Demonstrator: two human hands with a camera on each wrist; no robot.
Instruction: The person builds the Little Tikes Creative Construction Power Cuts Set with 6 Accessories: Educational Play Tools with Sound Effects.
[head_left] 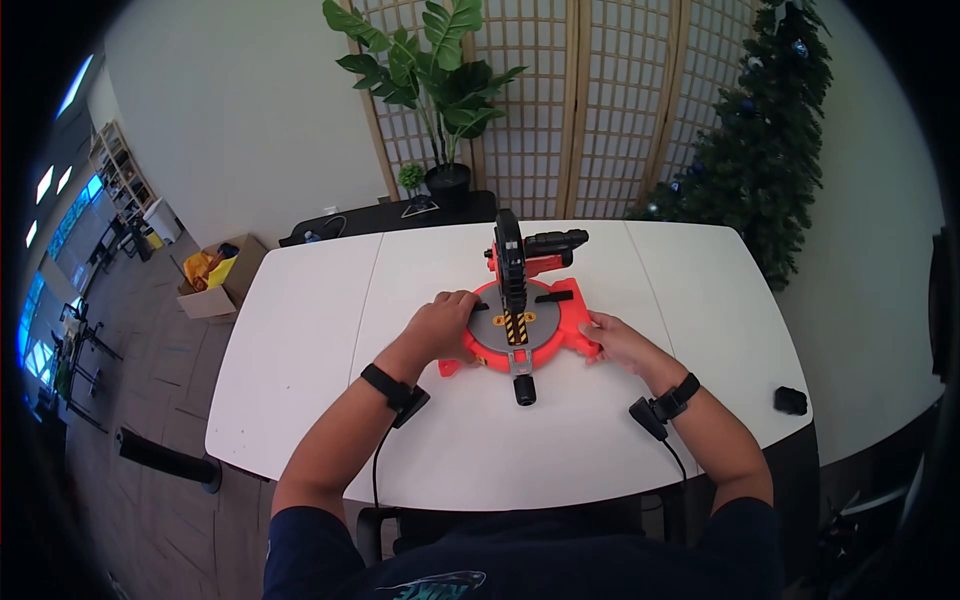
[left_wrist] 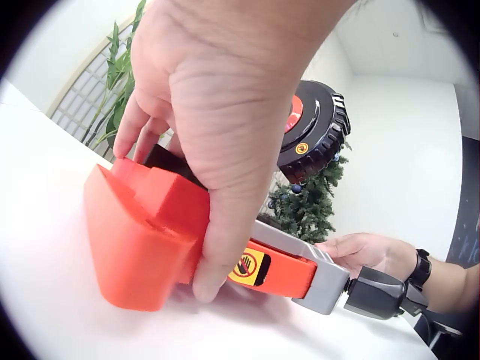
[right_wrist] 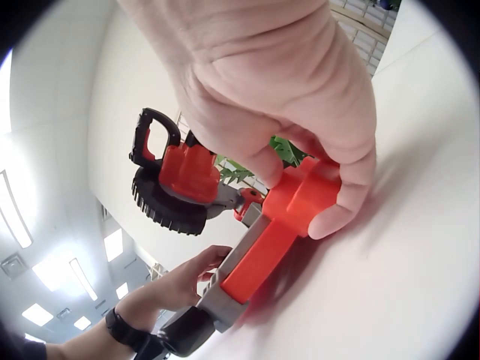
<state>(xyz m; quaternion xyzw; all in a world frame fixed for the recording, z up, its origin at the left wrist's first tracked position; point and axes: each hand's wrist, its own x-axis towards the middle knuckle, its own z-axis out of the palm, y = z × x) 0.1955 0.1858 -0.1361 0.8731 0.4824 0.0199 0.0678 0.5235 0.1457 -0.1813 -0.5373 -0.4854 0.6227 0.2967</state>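
Note:
A toy miter saw (head_left: 548,337) with an orange base and grey round turntable stands upright on the white table. Its black blade guard (head_left: 510,262) is raised above a yellow-and-black striped slot, and a black knob (head_left: 525,390) sticks out at the front. My left hand (head_left: 440,328) grips the left side of the base, thumb down the front face near a yellow warning sticker (left_wrist: 248,266). At the opposite side, my right hand (head_left: 622,342) holds the orange end of the base (right_wrist: 304,199) between thumb and fingers. The left palm hides part of the base in the left wrist view.
A small black object (head_left: 790,401) lies near the table's right edge. Behind the table are a potted plant (head_left: 448,180), a folding screen (head_left: 620,110) and a decorated tree (head_left: 760,150). An open cardboard box (head_left: 240,285) sits on the floor at left.

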